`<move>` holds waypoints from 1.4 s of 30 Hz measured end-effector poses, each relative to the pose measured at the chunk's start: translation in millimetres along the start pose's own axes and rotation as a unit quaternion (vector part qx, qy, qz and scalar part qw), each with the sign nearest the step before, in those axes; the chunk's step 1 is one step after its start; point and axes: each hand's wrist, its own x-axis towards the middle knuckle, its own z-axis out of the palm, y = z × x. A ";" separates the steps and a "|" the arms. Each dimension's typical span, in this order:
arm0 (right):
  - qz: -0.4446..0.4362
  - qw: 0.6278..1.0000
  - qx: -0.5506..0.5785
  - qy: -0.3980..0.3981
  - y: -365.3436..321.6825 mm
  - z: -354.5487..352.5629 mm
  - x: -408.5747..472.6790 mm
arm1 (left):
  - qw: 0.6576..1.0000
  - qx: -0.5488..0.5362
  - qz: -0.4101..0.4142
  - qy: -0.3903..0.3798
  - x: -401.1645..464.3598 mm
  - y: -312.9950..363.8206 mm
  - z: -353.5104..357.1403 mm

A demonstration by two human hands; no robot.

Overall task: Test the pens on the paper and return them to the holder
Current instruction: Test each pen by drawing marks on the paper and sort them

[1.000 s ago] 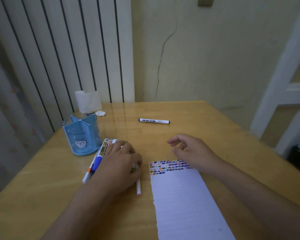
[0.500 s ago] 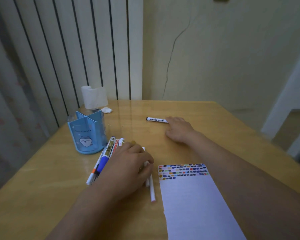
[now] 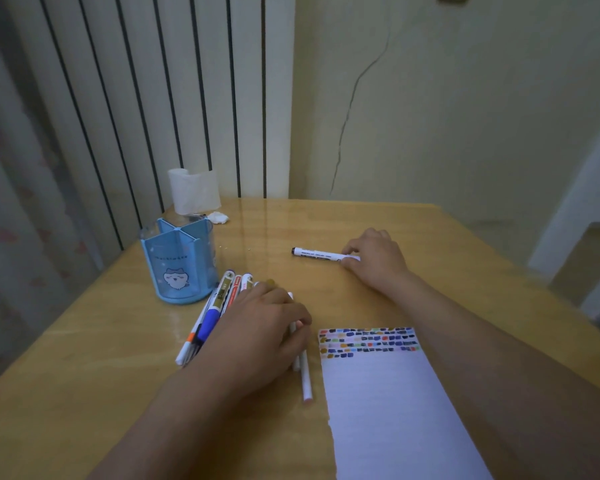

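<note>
The paper [image 3: 395,393] already carried rows of colour marks, but the holder [image 3: 179,263] stood empty, the left hand [image 3: 260,334] lay flat on the pens [image 3: 215,313], and the right hand [image 3: 374,259] pinched the marker [image 3: 314,253].

The honey-coloured wooden table [image 3: 326,220] has a glossy, smooth varnish that mirrors the wall's dark stripes near its far edge. Toward its far left corner stands a round blue holder of smooth, partly see-through plastic [image 3: 179,268], with a soft, matt white roll of tissue paper [image 3: 194,190] behind it. At the near edge lies a matt white sheet of lined paper [image 3: 392,410], and the white marker with a black cap [image 3: 317,254] looks like smooth plastic.
</note>
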 end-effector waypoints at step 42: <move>-0.013 0.794 0.587 -0.161 -30.8 -71.4 -173.6 | 0.991 -0.120 0.060 -0.026 -9.0 59.5 -2.6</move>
